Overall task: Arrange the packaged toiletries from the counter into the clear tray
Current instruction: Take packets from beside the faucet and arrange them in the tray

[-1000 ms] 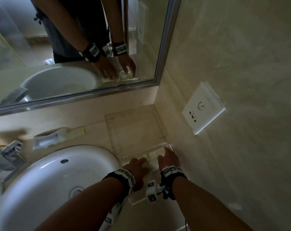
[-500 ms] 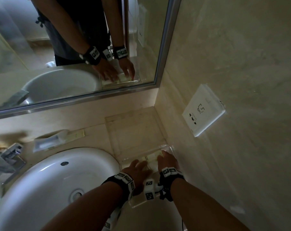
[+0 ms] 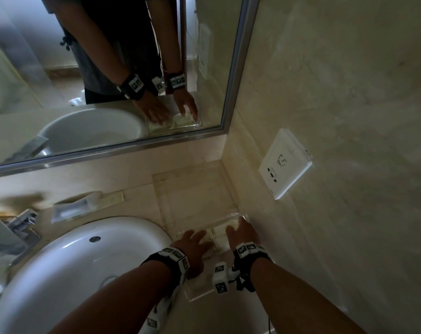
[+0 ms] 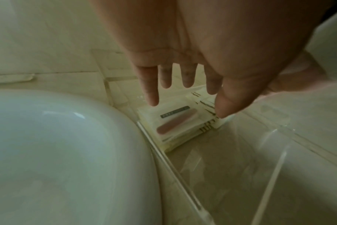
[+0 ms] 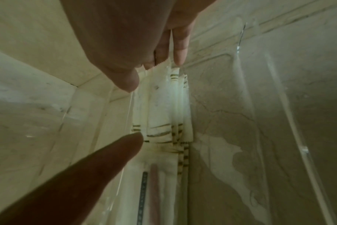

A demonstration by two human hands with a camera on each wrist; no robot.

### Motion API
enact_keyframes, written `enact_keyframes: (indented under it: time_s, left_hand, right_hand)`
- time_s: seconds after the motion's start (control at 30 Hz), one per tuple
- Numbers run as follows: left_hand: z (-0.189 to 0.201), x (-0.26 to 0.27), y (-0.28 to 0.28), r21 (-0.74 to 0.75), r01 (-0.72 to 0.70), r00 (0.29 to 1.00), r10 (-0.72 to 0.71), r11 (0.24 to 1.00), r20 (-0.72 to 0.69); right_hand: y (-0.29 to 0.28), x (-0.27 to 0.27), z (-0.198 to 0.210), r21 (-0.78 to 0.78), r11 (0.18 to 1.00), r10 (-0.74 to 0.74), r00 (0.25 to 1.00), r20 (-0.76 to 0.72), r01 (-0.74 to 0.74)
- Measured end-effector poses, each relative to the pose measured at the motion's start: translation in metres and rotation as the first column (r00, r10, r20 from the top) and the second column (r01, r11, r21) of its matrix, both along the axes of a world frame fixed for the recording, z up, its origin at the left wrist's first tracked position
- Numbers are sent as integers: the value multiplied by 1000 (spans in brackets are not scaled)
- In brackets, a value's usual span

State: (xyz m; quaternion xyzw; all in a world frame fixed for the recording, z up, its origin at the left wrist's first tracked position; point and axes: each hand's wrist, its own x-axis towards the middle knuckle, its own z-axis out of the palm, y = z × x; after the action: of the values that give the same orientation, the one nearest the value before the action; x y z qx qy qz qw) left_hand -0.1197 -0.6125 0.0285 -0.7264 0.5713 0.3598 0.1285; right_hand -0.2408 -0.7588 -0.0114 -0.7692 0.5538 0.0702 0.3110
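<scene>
In the corner where the counter point(image 3: 137, 203) meets the side wall, the head view is showing a clear tray point(image 3: 197, 291) sitting between the white basin point(image 3: 67, 268) and the wall, with both hands reaching into its far end. The left hand point(image 3: 192, 249) is lying flat, fingers straight, over the cream packets point(image 3: 219, 233); the right hand point(image 3: 243, 233) is resting on the packets nearer the wall, fingers extended. More wrapped toiletries point(image 3: 84, 206) are lying on the counter behind the basin, their long side running along the mirror point(image 3: 108, 68). A socket plate point(image 3: 285, 162) is sitting on the wall.

The left wrist view is showing the left hand point(image 4: 183, 60) spread, fingers straight, hovering just over a flat packet point(image 4: 175, 124) holding a pink stick; its long axis is running diagonally, roughly along the tray's wall point(image 4: 164, 155) beside the basin point(image 4: 58, 152). It is gripping nothing.

The right wrist view is showing the right hand point(image 5: 129, 38) with fingers straight against the serrated ends of several packets point(image 5: 164, 109) standing on edge, side by side, long axes running lengthwise down the tray point(image 5: 279, 106). The thumb point(image 5: 110, 153) is touching their near end; whether it is pinching them cannot be told.
</scene>
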Motion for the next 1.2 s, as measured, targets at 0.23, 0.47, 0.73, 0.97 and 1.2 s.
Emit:
enact_keyframes:
  time_s: [0.23,0.47,0.73,0.97,1.2]
  left_hand:
    - [21,13,26,-53,-117,993,118,992,21]
    - [50,30,61,-133,-222,969,234,966,81]
    - [71,54,126,-224,-461,862,493,859,116]
    - [84,74,193,-257,-619,733,664,742,152]
    - [87,83,245,-252,-710,633,753,657,178]
  right_hand:
    - [15,3,18,-98,990,104,994,35,-100]
    - [45,44,40,-143,922,373,926,67,-361]
    - [94,95,60,-98,803,594,802,65,-587]
    - [142,139,70,-93,709,706,701,101,-700]
    - [189,173,66,-73,613,789,603,121,-787]
